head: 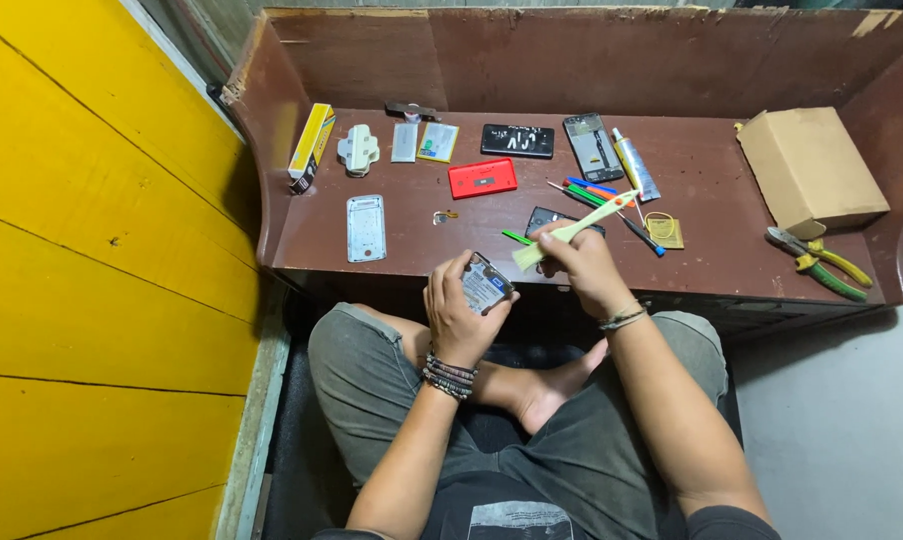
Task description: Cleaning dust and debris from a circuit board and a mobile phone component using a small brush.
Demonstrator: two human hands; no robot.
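Note:
I sit cross-legged in front of a low brown bench (692, 190). My left hand (456, 318) grips a small flat metal drive (486, 283) with a pale label, tilted toward me at the bench's front edge. My right hand (584, 265) holds a pale brush (575, 231) by its handle, and the bristles touch the drive's upper right corner. Beaded bracelets circle my left wrist, a thin band my right.
On the bench lie a red phone shell (483, 177), a black phone part (518, 141), a phone frame (593, 146), a white back cover (366, 227), a tube (635, 164), several screwdrivers (592, 192), a cardboard box (810, 167) and pliers (820, 262). A yellow wall (82, 260) stands at left.

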